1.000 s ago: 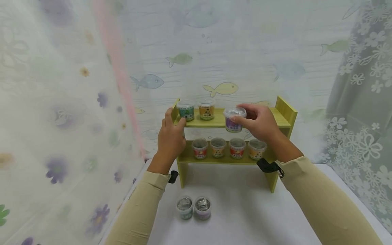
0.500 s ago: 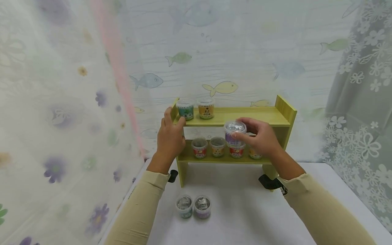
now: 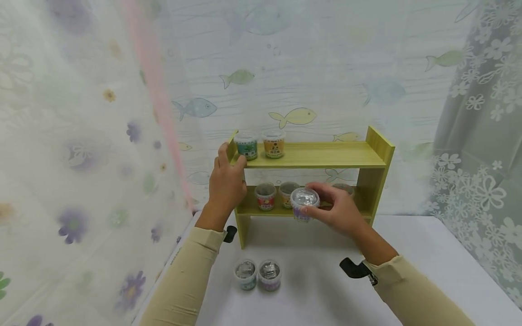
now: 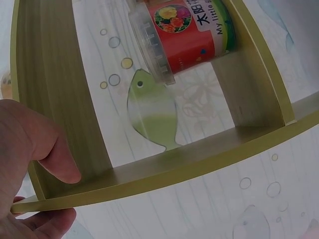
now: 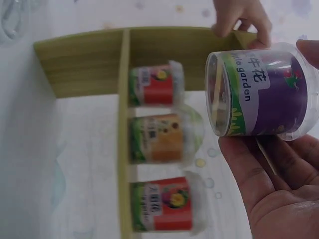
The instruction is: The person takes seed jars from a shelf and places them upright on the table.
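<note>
**Purple cup comes down off the top shelf**

White tabletop (image 3: 326, 294) under fish-print wallpaper carries a small green rack (image 3: 377, 149); the right hand (image 3: 336, 210) grips a purple cup (image 3: 304, 203) by its sides, fingers curled round it, held in the air in front of the lower shelf; a second ago that cup was level with the top shelf, half a second ago it was midway down, so it is being lowered toward the table. The left hand (image 3: 226, 183) has not moved; it holds the rack's left upright, thumb on the top shelf's edge. Two cups (image 3: 261, 144) remain on the top shelf; others sit on the lower shelf behind the hand; two cups (image 3: 258, 274) stand side by side on the table, so I judge the purple cup is bound for them.
</note>
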Demonstrator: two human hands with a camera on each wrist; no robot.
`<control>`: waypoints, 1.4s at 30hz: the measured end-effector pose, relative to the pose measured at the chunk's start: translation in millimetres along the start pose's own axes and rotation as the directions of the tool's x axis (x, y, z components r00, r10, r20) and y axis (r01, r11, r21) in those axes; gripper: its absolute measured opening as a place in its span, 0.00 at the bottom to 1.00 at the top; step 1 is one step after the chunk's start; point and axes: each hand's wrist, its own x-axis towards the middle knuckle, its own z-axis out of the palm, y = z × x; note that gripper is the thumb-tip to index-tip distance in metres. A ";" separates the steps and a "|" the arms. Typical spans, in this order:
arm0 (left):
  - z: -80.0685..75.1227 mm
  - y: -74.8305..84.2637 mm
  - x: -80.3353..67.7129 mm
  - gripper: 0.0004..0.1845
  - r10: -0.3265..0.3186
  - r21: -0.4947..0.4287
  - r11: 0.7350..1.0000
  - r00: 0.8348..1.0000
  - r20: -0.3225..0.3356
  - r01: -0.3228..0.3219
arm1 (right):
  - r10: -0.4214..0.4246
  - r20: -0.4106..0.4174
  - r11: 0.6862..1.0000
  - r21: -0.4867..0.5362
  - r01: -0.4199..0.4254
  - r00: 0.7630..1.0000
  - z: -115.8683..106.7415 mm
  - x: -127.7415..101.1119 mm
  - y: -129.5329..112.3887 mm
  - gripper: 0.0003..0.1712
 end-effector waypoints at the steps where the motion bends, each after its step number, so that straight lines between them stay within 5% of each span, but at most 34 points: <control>1: 0.1 0.0 0.2 0.22 0.000 -0.001 1.000 1.000 0.000 0.000 | 0.002 0.003 1.000 0.000 -0.002 1.000 2.8 -3.1 2.6 0.33; 18: -2.2 0.0 1.3 0.22 -0.002 -0.009 1.000 1.000 -0.004 0.002 | 0.119 0.103 0.980 0.151 -0.134 0.988 49.0 -44.8 54.7 0.38; 30: -4.1 1.5 0.8 0.22 -0.007 0.007 1.000 1.000 0.007 0.007 | 0.124 0.145 0.974 0.170 -0.148 0.982 71.0 -71.1 89.0 0.33; 42: -1.5 1.2 0.0 0.22 -0.009 -0.001 1.000 1.000 0.020 0.009 | 0.185 0.195 0.961 0.171 -0.219 0.963 89.4 -87.9 108.6 0.38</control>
